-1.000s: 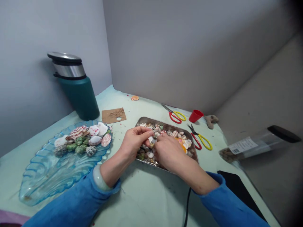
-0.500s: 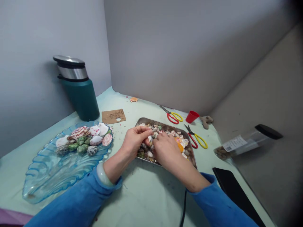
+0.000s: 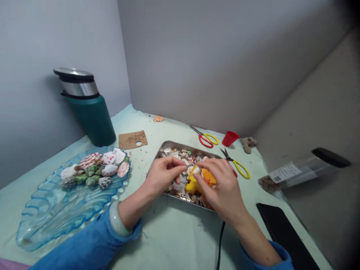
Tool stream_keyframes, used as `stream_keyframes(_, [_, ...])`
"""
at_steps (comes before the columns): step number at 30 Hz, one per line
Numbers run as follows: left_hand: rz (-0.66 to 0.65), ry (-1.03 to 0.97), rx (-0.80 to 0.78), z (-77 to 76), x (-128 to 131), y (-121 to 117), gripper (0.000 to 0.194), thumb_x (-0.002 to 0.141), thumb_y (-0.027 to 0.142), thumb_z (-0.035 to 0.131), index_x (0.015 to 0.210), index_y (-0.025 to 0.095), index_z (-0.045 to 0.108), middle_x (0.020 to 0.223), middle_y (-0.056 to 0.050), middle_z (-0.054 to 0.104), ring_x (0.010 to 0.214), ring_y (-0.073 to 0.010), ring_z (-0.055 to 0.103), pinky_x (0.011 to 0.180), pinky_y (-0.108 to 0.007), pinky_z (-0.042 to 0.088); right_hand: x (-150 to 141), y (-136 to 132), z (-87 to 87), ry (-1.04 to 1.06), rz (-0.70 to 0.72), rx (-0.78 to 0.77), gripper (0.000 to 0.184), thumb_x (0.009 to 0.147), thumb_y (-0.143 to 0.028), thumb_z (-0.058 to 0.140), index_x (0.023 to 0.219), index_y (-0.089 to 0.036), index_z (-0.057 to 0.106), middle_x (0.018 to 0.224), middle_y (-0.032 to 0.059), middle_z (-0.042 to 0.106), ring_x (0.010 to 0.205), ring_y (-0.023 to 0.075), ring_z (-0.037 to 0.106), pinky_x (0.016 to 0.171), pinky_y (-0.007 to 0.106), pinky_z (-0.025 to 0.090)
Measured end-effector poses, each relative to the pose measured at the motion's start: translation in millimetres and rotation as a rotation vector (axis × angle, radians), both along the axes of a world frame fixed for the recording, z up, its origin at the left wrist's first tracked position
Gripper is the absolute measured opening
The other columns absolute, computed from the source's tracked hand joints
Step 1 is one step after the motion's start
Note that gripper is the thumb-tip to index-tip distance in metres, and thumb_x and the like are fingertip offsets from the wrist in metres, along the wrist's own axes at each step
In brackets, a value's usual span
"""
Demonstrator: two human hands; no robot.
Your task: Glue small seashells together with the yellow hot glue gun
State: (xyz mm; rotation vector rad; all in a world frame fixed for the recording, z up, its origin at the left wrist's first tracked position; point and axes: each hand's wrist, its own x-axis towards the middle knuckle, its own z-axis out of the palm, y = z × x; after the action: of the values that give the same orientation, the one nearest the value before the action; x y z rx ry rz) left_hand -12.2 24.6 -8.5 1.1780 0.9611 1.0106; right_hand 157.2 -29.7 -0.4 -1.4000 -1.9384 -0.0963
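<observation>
My left hand (image 3: 163, 176) is closed in a pinch over a metal tray (image 3: 168, 144) of small mixed shells. It holds something small that I cannot make out. My right hand (image 3: 223, 187) is wrapped round a yellow and orange glue gun (image 3: 197, 180) whose nozzle points left toward the left fingertips. A black cord (image 3: 220, 240) runs from the gun toward me. Both hands hover just above the tray's near half.
A blue glass shell-shaped dish (image 3: 56, 210) at left holds several larger shells (image 3: 95, 170). A teal flask (image 3: 87, 108) stands behind it. Cardboard scrap (image 3: 132, 139), two red-yellow scissors (image 3: 206, 138) (image 3: 237, 165), a red cup (image 3: 230, 138), a clear tube (image 3: 303, 168) and a black phone (image 3: 284, 232) lie around.
My right hand has lifted the glue gun out of the tray and brought its nozzle to the left fingertips. The left hand stayed pinched in place.
</observation>
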Motion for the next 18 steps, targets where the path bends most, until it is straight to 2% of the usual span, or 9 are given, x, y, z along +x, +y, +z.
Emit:
stream_keyframes(8, [-0.016,0.037,0.010,-2.4,4.6,-2.7,0.011,0.067,0.022,0.073,0.070,0.012,0.067,0.052,0.002,0.059,0.038,-0.0060,0.050,0.041,-0.018,0.041,-4.8,-2.4,-9.1,0.052,-0.016,-0.011,0.014,0.089,-0.026,0.054,0.101,-0.020,0.057,0.103,0.0084,0.063,0.098,0.0237,0.054,0.087,0.040,0.041])
stream_keyframes(14, [-0.049,0.080,0.026,-4.0,4.8,-4.0,0.013,0.069,0.023,0.072,0.073,0.011,0.067,0.049,0.003,0.058,0.039,-0.0058,0.050,0.041,-0.017,0.042,-6.0,-0.2,-15.4,0.063,-0.026,0.077,0.011,0.086,-0.024,0.058,0.095,-0.020,0.055,0.095,0.0057,0.063,0.090,0.0224,0.054,0.080,0.039,0.041])
stream_keyframes(18, [-0.064,0.078,0.044,-5.6,4.9,-5.0,0.014,0.071,0.023,0.071,0.075,0.011,0.068,0.048,0.003,0.057,0.040,-0.0056,0.051,0.044,-0.017,0.044,-6.5,-0.3,-16.5,0.059,-0.036,0.083,0.008,0.086,-0.024,0.060,0.092,-0.020,0.056,0.092,0.0047,0.064,0.089,0.0220,0.054,0.077,0.039,0.040])
